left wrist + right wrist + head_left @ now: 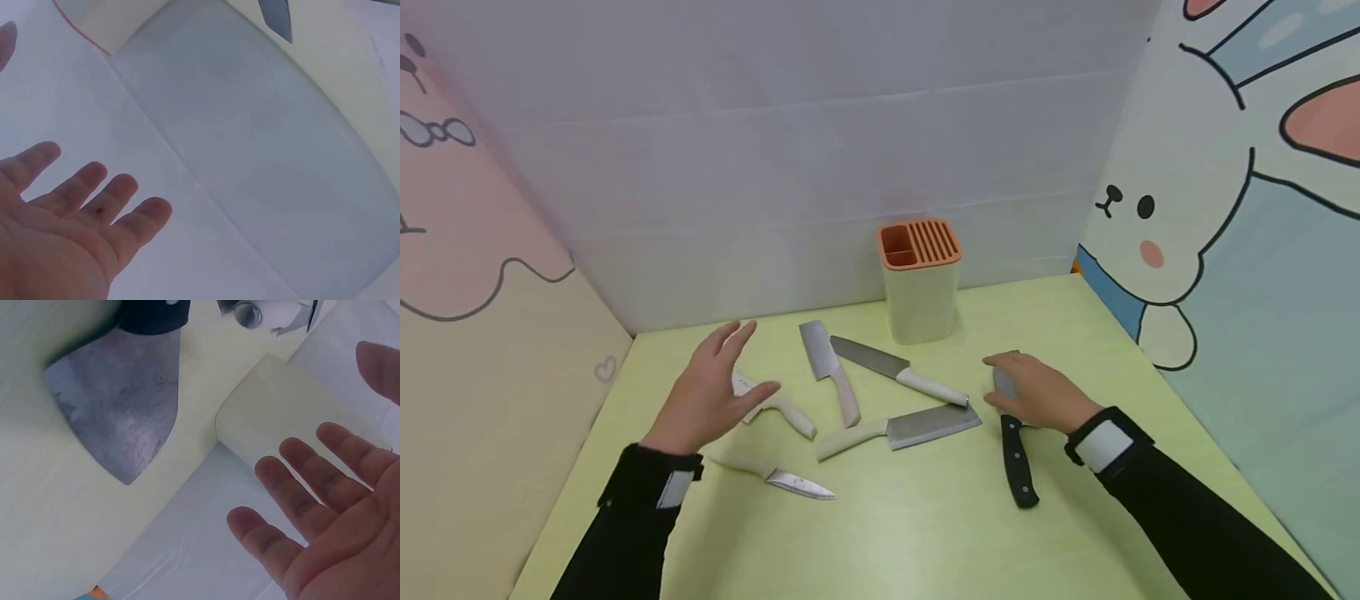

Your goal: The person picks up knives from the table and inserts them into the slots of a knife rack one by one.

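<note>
My left hand (703, 396) hovers over the left of the table, fingers spread and holding nothing. Partly hidden behind it lies a white-handled knife (792, 415), and a small paring knife (801, 485) lies just in front. On the right, my right hand (1037, 393) is raised above a black-handled knife (1017, 462), covering part of its blade in the head view. The right wrist view shows that broad grey blade (125, 403) apart from my straight, empty fingers (300, 500).
A cream knife block (922, 308) with an orange slotted top stands at the back. Mid-table lie a small cleaver (844, 396), a white-handled chef's knife (932, 387) and a larger cleaver (928, 427). Printed cloth walls (820, 167) border the table.
</note>
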The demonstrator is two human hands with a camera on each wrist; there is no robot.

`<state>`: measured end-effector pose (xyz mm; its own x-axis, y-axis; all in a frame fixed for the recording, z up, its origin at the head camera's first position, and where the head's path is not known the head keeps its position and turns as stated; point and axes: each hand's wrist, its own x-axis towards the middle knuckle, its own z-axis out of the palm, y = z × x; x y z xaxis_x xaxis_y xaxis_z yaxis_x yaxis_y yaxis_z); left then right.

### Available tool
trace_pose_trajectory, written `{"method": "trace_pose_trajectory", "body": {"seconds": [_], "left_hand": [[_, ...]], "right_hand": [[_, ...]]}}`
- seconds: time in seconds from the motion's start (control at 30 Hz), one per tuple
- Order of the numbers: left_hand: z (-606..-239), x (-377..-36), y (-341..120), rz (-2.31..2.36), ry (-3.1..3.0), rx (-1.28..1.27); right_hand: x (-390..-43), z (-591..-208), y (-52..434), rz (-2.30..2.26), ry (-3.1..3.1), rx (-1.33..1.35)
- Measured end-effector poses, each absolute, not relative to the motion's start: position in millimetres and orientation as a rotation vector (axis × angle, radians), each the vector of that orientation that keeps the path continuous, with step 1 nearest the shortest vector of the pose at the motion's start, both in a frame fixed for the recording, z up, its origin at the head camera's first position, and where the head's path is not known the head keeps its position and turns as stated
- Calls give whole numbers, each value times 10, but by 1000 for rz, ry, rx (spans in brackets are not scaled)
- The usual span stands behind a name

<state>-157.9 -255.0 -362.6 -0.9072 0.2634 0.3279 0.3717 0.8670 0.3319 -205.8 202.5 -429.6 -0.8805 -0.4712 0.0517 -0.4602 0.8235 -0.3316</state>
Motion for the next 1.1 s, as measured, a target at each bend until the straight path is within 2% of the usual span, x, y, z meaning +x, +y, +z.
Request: {"method": "trace_pose_trajectory", "body": {"seconds": [0.27,0.47,0.77,1.1], "left_hand": [[-3380,-2492,-1950,-534,-2733,-688],[-3277,-2991,-1522,-325,-2702,-815],[-3235,-3420,-871,95,-2860,-746],[-3367,-3688,-514,16,-3075,-528]], "right_hand": [[-2381,-4384,1654,-483,2871,-788],[-2495,-4441,1410,-449,2840,-763],[-2561,-4628,1181,-356,2871,-773],[-2596,-4673,1110,-326,2888,-825]]}}
